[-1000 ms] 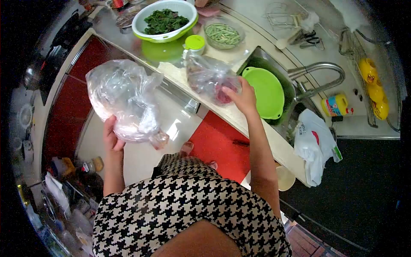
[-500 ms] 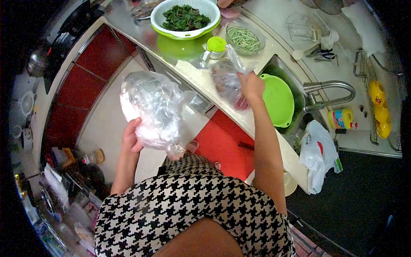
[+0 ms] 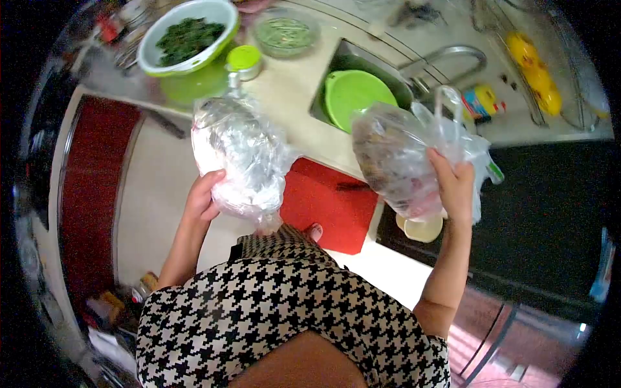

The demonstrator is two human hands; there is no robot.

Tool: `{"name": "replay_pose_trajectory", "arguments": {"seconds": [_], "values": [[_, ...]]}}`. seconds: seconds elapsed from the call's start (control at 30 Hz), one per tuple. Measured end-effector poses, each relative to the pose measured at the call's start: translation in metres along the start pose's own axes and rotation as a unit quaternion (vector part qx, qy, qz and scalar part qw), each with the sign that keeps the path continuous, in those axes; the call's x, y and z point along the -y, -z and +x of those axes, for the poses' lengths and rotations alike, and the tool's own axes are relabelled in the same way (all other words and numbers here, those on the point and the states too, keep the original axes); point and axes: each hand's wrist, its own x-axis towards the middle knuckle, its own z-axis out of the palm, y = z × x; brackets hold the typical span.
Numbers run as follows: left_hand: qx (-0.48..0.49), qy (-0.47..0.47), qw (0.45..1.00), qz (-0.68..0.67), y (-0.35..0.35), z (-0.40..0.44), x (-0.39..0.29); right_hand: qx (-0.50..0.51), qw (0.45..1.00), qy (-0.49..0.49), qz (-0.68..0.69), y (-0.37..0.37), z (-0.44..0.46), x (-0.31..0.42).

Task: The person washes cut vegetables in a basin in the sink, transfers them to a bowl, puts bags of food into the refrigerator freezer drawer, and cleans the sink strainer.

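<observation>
My L grip (image 3: pixel 202 199) clasps bulging clear-plastic bag (image 3: pixel 239 152), ctr-left of frame. My R grip (image 3: pixel 457 189) holds clear-plastic bag w/ brown-red contents (image 3: pixel 393 152), ctr-right; lies left of grip, long axis slanting down-right.

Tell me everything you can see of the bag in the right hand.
The bag is thin, clear and crinkled, apparently plastic. Brownish contents show through, with a pinkish patch toward its lower end; what they are cannot be told. What looks like a loop handle rises above the right hand, which grips the bag's right side. It bulges leftward from the hand, seemingly held in the air, and overlaps the green basin in the view.
</observation>
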Motion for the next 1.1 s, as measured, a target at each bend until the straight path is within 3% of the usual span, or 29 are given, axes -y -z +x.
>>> {"name": "replay_pose_trajectory", "arguments": {"seconds": [0.1,0.17,0.2,0.23,0.4,0.77,0.9,1.1], "values": [[0.019,-0.007,1.000,0.019,-0.012,-0.002,0.016,-0.080,0.989,0.070,0.100,0.027,-0.027,-0.027],[0.039,0.011,0.999,0.031,-0.030,0.000,0.029,-0.085,0.987,-0.005,0.136,0.050,-0.052,-0.041],[-0.053,0.063,0.995,0.063,-0.014,0.047,0.055,-0.022,0.982,-0.083,0.169,0.004,0.014,-0.132],[-0.053,0.088,0.992,0.073,-0.017,0.064,0.067,-0.030,0.981,-0.112,0.153,0.007,0.014,-0.152],[-0.079,0.143,0.981,0.107,-0.043,0.100,0.122,-0.020,0.974,-0.137,0.181,0.006,0.012,-0.224],[0.027,0.273,0.961,-0.014,-0.033,0.156,0.211,0.009,0.989,-0.141,0.053,-0.029,0.054,-0.164],[0.037,0.293,0.954,-0.051,-0.022,0.145,0.206,0.001,0.976,-0.191,0.108,-0.037,0.045,-0.146],[0.020,0.273,0.961,-0.024,-0.018,0.172,0.153,-0.074,0.975,-0.198,0.061,-0.016,0.040,-0.137]]}}
